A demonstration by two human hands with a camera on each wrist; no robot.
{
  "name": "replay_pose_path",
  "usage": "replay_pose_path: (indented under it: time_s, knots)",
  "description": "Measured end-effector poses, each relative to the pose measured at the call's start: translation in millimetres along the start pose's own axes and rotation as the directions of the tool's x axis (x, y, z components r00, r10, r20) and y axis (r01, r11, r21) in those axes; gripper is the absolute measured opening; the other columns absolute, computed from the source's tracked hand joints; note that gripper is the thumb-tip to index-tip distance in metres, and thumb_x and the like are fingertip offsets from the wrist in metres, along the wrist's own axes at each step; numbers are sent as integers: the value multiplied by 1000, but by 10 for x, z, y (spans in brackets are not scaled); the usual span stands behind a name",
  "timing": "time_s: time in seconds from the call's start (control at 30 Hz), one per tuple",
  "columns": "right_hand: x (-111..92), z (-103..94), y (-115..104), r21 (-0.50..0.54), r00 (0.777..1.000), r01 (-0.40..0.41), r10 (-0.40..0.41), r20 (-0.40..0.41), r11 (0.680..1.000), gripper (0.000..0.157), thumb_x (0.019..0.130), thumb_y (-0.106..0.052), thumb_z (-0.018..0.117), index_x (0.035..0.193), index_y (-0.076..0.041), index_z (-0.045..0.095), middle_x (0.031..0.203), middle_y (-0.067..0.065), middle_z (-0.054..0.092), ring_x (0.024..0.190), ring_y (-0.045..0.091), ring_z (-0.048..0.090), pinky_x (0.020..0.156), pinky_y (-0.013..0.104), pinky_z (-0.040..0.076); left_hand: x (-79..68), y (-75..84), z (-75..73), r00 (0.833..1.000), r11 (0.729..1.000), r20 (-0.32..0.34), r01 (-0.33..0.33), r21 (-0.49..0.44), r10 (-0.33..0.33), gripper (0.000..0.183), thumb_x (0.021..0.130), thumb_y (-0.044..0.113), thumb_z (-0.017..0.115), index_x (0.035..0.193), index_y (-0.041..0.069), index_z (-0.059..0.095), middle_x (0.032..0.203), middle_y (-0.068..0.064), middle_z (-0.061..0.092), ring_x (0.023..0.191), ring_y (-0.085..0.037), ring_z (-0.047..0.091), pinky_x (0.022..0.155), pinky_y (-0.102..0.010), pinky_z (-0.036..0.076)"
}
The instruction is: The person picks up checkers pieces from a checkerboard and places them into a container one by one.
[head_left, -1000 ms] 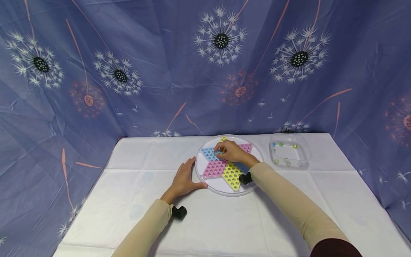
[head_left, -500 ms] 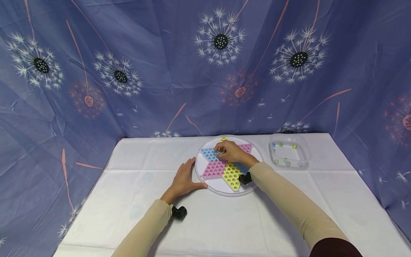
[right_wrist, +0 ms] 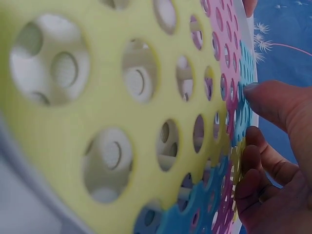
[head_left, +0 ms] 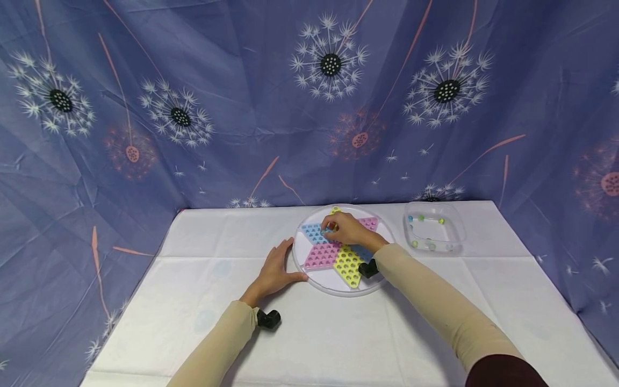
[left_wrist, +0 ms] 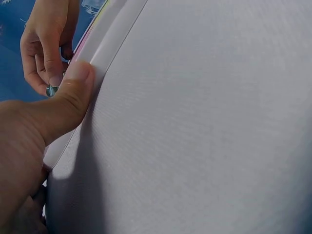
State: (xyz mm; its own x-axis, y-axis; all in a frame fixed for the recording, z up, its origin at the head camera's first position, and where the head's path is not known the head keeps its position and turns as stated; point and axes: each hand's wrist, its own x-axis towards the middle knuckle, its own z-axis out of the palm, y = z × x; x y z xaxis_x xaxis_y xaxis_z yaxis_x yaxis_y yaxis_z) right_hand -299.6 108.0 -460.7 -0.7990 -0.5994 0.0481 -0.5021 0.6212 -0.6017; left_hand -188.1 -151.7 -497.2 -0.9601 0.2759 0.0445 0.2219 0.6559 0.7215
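A round white Chinese checkers board, with a pink, yellow and blue holed star, lies on the white-covered table. My left hand rests against its left side, thumb and fingers spread along the rim; in the left wrist view the thumb lies on the edge. Over the blue and yellow points at the back, my right hand is low on the board. A glassy bluish-green marble is pinched at its fingertips. In the right wrist view the right thumb reaches the light-blue section, and the marble is hidden.
Right of the board stands a clear plastic container with several green, yellow and blue marbles. A blue dandelion-print curtain hangs along the back and sides of the table. White cloth covers the tabletop.
The head view has shifted very slightly. Both hands keep their places at the board, and the marbles in the container look unchanged.
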Motion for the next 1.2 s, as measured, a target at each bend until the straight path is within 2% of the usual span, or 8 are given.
replay_pose_path:
  time_s: [0.2, 0.4, 0.57, 0.7, 0.97, 1.2]
  knots:
    - [-4, -14, -32, 23, 1000, 1, -1, -1, 1000, 16, 94, -15, 75, 110, -12, 74, 105, 8, 68, 91, 21, 65, 83, 41, 57, -6, -8, 11, 1000, 1000, -7, -7, 13, 7, 110, 76, 39, 93, 160, 4, 32, 164, -22, 31, 149, -44, 29, 121, -57, 30]
    - [-17, -53, -65, 59, 999, 30, -28, -20, 998, 14, 95, -12, 74, 109, -10, 73, 102, 8, 67, 89, 22, 66, 82, 40, 58, -9, -29, 34, 1000, 999, 8, -3, 38, 2, 111, 76, 41, 92, 161, 6, 30, 165, -21, 29, 152, -41, 24, 125, -56, 23]
    - [-11, -103, -81, 68, 999, 36, -34, -38, 997, 14, 96, -14, 73, 109, -11, 73, 102, 7, 66, 87, 20, 66, 81, 38, 59, -11, -17, 30, 1000, 999, 8, -10, 38, 10, 110, 77, 41, 91, 161, 5, 29, 165, -22, 29, 152, -42, 25, 124, -57, 24]
    - [-10, -167, -119, 82, 999, 35, -32, -42, 996, 14, 97, -16, 73, 111, -13, 73, 104, 6, 67, 86, 19, 65, 80, 37, 59, -8, -4, 24, 1000, 999, 2, -25, 37, 25, 109, 78, 39, 91, 160, 2, 30, 164, -22, 30, 152, -41, 25, 125, -56, 20]
    - [-30, -288, -194, 87, 996, 60, -54, -69, 994, 16, 96, -17, 73, 112, -14, 73, 107, 8, 66, 89, 22, 67, 81, 40, 60, -2, 24, 17, 1000, 998, 12, -7, 55, 6, 109, 78, 39, 91, 161, 3, 29, 165, -22, 29, 153, -39, 24, 128, -51, 12]
    - [-54, -309, -154, 85, 993, 85, -76, -95, 993, 15, 96, -17, 73, 111, -14, 73, 106, 7, 67, 90, 25, 67, 81, 40, 59, -13, 30, 10, 1000, 998, 13, -10, 59, 9, 109, 77, 39, 91, 160, 2, 30, 164, -23, 30, 153, -40, 24, 128, -51, 13]
